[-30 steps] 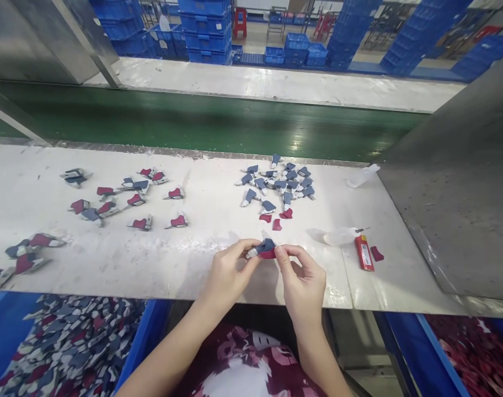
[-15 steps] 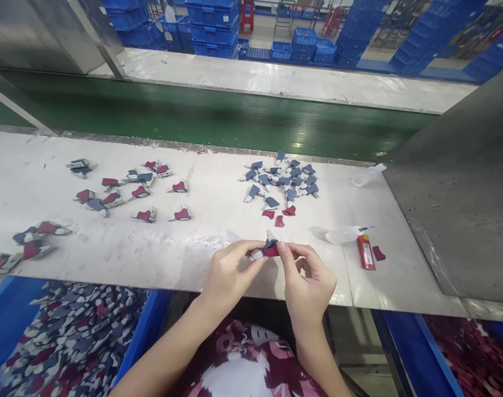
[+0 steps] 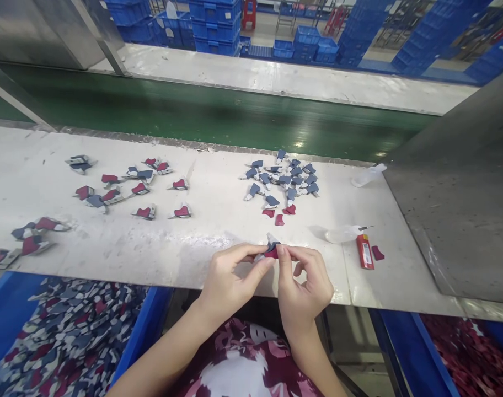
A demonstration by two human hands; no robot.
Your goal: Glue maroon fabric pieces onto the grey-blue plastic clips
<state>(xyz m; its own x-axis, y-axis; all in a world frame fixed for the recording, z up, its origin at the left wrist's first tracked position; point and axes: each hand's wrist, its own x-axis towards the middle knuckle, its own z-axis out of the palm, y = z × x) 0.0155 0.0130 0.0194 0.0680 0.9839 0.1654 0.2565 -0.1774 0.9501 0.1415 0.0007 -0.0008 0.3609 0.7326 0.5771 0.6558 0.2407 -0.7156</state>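
A small piece in dark blue, grey and red is pinched between both hands above the white table's front part. My left hand grips it from the left with thumb and forefinger. From the right, my right hand presses its thumb and forefinger on the same piece. Just beyond the hands lie loose red pieces. Farther back is a cluster of blue and grey pieces. The fingertips cover part of the held piece.
Assembled red, blue and grey pieces lie on the left. At right are clear bottles, a red box and a metal panel. Blue bins sit below the table; a green belt runs behind.
My left thumb has moved right and up over the held piece, covering more of its grey part. My right hand has shifted slightly left. The view has moved a little.
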